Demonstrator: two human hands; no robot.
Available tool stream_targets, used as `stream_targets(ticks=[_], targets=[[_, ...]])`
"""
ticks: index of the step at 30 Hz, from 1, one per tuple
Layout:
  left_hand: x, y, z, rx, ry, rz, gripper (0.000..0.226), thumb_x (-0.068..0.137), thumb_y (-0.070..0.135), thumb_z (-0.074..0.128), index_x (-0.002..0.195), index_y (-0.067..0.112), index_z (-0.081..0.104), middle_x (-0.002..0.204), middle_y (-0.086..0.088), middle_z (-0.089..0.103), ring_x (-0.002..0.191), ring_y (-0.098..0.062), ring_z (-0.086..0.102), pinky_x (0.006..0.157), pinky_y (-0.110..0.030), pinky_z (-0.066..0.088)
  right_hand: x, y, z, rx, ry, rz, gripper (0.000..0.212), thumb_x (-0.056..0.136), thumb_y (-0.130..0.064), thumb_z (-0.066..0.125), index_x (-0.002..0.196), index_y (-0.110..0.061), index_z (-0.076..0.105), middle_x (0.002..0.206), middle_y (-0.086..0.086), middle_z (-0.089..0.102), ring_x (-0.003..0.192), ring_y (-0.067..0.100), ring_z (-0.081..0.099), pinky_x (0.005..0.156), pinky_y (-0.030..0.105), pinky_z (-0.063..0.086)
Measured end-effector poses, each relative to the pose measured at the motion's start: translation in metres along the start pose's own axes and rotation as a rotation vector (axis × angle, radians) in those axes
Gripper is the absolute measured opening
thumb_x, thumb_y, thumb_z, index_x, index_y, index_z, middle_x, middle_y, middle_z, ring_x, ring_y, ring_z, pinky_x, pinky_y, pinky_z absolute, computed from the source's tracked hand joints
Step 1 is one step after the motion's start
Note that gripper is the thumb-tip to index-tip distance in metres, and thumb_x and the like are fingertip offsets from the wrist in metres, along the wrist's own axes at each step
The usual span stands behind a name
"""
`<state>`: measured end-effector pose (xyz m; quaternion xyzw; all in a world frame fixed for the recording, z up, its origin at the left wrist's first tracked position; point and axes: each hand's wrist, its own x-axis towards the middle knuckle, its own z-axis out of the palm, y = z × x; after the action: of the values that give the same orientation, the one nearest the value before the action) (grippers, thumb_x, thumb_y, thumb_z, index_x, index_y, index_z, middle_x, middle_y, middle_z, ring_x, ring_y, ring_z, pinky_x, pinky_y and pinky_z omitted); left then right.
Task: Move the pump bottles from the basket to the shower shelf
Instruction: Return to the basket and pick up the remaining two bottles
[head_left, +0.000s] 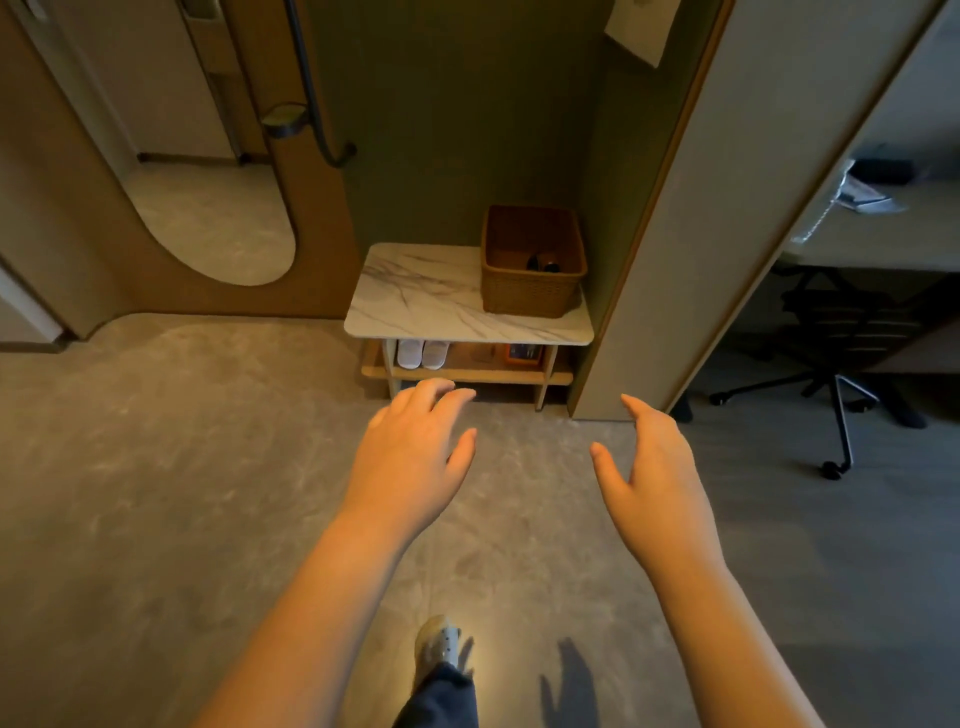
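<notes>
A brown woven basket (530, 288) stands on the right end of a low marble-topped bench (415, 296) in a wall niche. Dark pump bottle tops (543, 262) show inside the basket; the bottles' bodies are hidden by its walls. My left hand (415, 457) and my right hand (652, 467) are stretched out in front of me over the floor, short of the bench, fingers relaxed and holding nothing. The shower shelf is not in view.
Under the bench top, a wooden shelf holds white slippers (421, 354) and an orange box (523, 353). A tall mirror (208, 208) is on the left wall. A partition wall (701, 260) stands right of the niche, with an office chair (841, 353) and desk beyond. My foot (439, 644) is on the grey floor.
</notes>
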<state>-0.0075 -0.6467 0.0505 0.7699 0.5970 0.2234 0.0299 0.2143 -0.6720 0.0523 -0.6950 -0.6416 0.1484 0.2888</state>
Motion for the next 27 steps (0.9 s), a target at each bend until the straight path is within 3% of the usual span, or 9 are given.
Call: stream_targets(ticks=[11,20,24,27], targets=[[0.182,-0.081,0.034,-0.047,-0.034,0.004,0.042,0.091,0.034,0.051,0.131,0.024,0.050,0.129,0.004,0.051,0.117,-0.014,0.046,0.091,-0.033,0.044,0.193,-0.030,0.068,-0.073,0.000,0.001,0.060,0.091,-0.036,0.055,0.144,-0.023,0.028,0.144,-0.002,0.039,0.132,0.013,0.038,0.098,0.020,0.028],[0.278,-0.101,0.094,-0.067,-0.158,0.026,0.044,0.092,0.038,0.046,0.135,0.027,0.044,0.134,0.007,0.046,0.122,-0.012,0.041,0.096,-0.032,0.040,0.291,0.001,0.096,-0.095,-0.026,0.054,0.059,0.092,-0.037,0.054,0.143,-0.024,0.029,0.143,-0.002,0.040,0.131,0.013,0.038,0.097,0.019,0.027],[0.326,-0.110,0.120,-0.068,-0.178,-0.022,0.043,0.092,0.036,0.047,0.134,0.026,0.046,0.131,0.006,0.048,0.119,-0.013,0.044,0.094,-0.034,0.041,0.341,0.026,0.118,-0.056,-0.137,0.104,0.060,0.092,-0.037,0.053,0.144,-0.022,0.026,0.145,0.000,0.038,0.131,0.014,0.036,0.097,0.021,0.026],[0.368,-0.111,0.136,-0.078,-0.195,-0.043,0.041,0.092,0.035,0.046,0.132,0.027,0.046,0.128,0.008,0.047,0.117,-0.013,0.044,0.092,-0.034,0.042,0.385,0.039,0.129,-0.024,-0.141,0.108,0.059,0.091,-0.030,0.056,0.143,-0.016,0.032,0.142,0.005,0.041,0.130,0.018,0.039,0.100,0.022,0.029]])
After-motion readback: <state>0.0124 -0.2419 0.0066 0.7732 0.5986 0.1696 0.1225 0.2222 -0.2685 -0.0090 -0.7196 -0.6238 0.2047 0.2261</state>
